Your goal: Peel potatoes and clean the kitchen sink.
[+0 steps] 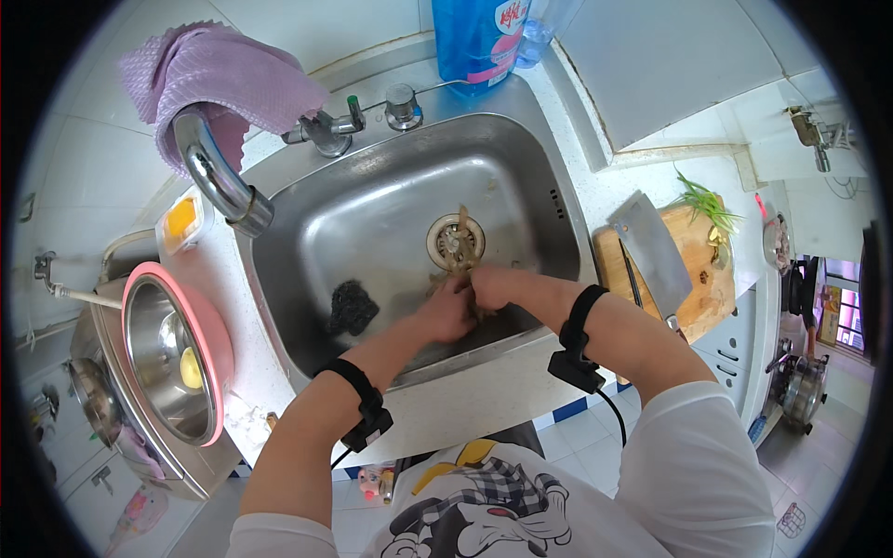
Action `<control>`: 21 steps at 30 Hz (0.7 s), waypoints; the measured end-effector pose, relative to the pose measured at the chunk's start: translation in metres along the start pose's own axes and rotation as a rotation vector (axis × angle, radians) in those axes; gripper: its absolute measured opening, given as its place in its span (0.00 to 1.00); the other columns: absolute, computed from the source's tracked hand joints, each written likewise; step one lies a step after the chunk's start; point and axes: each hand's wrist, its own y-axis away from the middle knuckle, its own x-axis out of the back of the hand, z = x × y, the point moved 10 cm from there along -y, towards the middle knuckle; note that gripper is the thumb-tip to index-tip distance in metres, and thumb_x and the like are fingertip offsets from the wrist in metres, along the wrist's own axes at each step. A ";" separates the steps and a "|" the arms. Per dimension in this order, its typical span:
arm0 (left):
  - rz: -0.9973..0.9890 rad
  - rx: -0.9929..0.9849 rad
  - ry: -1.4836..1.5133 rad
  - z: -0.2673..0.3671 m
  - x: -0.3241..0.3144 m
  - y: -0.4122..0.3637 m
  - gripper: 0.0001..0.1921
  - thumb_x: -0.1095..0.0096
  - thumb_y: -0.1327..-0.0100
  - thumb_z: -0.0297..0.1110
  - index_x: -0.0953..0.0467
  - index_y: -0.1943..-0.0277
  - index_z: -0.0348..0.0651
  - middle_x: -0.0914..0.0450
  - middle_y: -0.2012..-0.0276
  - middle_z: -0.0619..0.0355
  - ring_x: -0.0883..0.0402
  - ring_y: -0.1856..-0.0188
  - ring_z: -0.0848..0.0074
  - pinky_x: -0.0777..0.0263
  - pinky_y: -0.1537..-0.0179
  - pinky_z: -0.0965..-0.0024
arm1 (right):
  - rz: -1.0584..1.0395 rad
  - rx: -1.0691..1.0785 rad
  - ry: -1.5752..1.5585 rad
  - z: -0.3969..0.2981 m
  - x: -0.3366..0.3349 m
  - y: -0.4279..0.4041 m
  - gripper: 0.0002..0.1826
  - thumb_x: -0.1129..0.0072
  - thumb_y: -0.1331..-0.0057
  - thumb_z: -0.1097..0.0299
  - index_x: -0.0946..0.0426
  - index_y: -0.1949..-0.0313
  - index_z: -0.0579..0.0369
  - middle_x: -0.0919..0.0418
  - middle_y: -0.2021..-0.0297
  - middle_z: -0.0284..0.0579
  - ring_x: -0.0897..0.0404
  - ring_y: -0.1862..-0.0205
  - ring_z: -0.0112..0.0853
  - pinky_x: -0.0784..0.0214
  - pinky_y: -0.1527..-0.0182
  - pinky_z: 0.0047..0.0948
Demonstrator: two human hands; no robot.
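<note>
Both hands are low in the stainless steel sink (377, 202), close together near its front wall. My left hand (450, 310) is closed around part of some brownish, wet scraps (460, 259), whose exact kind I cannot tell. My right hand (492, 287) touches my left one and the same scraps, its fingers bent and partly hidden. The scraps reach up over the drain strainer (441, 240). To the left on the sink floor lies a dark scouring pad (353, 307). A chrome faucet (216, 167) stands at the sink's left corner.
Left of the sink is a pink basin (224, 349) with a steel bowl (150, 349) holding a yellowish peeled piece. At right, a cleaver (652, 251) and green onions (704, 202) lie on a wooden cutting board (708, 300). A blue detergent bottle (464, 42) stands behind; a purple cloth (209, 77) drapes the faucet.
</note>
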 end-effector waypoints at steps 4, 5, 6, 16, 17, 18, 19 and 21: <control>-0.107 0.222 0.163 -0.008 0.039 0.014 0.36 0.32 0.48 0.40 0.35 0.37 0.35 0.35 0.40 0.38 0.34 0.38 0.47 0.35 0.39 0.54 | -0.042 0.061 0.117 -0.001 0.023 0.004 0.14 0.43 0.42 0.69 0.20 0.57 0.59 0.19 0.58 0.53 0.19 0.56 0.47 0.27 0.54 0.44; 0.003 0.274 0.104 -0.022 0.049 0.017 0.37 0.31 0.48 0.41 0.36 0.37 0.34 0.35 0.41 0.38 0.33 0.40 0.47 0.34 0.39 0.54 | 0.078 0.003 0.125 0.005 0.048 0.009 0.15 0.45 0.40 0.69 0.21 0.53 0.56 0.19 0.52 0.49 0.19 0.53 0.45 0.27 0.52 0.44; 0.113 0.323 0.042 -0.031 0.060 0.019 0.38 0.31 0.48 0.41 0.36 0.37 0.33 0.34 0.42 0.39 0.32 0.41 0.47 0.33 0.40 0.55 | 0.228 0.022 0.194 0.005 0.068 0.011 0.18 0.47 0.37 0.67 0.24 0.47 0.55 0.24 0.46 0.47 0.23 0.47 0.43 0.29 0.48 0.44; 0.113 0.300 0.048 -0.036 0.036 -0.007 0.47 0.27 0.51 0.42 0.44 0.32 0.33 0.38 0.40 0.38 0.34 0.40 0.47 0.36 0.38 0.57 | 0.282 0.175 0.529 0.010 0.043 0.000 0.23 0.49 0.37 0.68 0.30 0.41 0.52 0.34 0.37 0.42 0.35 0.34 0.40 0.36 0.39 0.36; 0.042 0.319 0.062 -0.037 0.026 -0.009 0.47 0.27 0.51 0.43 0.44 0.31 0.35 0.38 0.40 0.38 0.34 0.40 0.47 0.36 0.38 0.57 | 0.282 0.173 0.536 0.014 0.034 -0.002 0.23 0.49 0.37 0.68 0.30 0.41 0.52 0.34 0.37 0.42 0.35 0.34 0.40 0.36 0.39 0.36; -0.033 0.325 0.077 -0.034 0.015 -0.016 0.47 0.28 0.51 0.44 0.45 0.31 0.36 0.38 0.39 0.38 0.34 0.39 0.47 0.37 0.37 0.56 | 0.187 0.161 0.431 0.031 0.011 -0.011 0.23 0.49 0.37 0.70 0.30 0.41 0.51 0.32 0.38 0.43 0.33 0.37 0.41 0.35 0.40 0.37; -0.029 0.326 0.079 -0.034 0.013 -0.013 0.47 0.28 0.51 0.44 0.45 0.31 0.36 0.38 0.39 0.38 0.34 0.39 0.47 0.37 0.37 0.56 | 0.091 0.166 0.324 0.028 -0.002 -0.011 0.23 0.49 0.38 0.71 0.30 0.42 0.50 0.30 0.40 0.45 0.30 0.39 0.43 0.34 0.41 0.37; 0.032 0.238 0.154 -0.030 0.015 -0.005 0.45 0.28 0.51 0.44 0.42 0.31 0.39 0.37 0.38 0.39 0.34 0.38 0.47 0.36 0.38 0.56 | -0.051 0.205 0.273 0.006 -0.013 0.009 0.23 0.48 0.39 0.72 0.30 0.42 0.51 0.27 0.43 0.47 0.27 0.43 0.45 0.33 0.42 0.39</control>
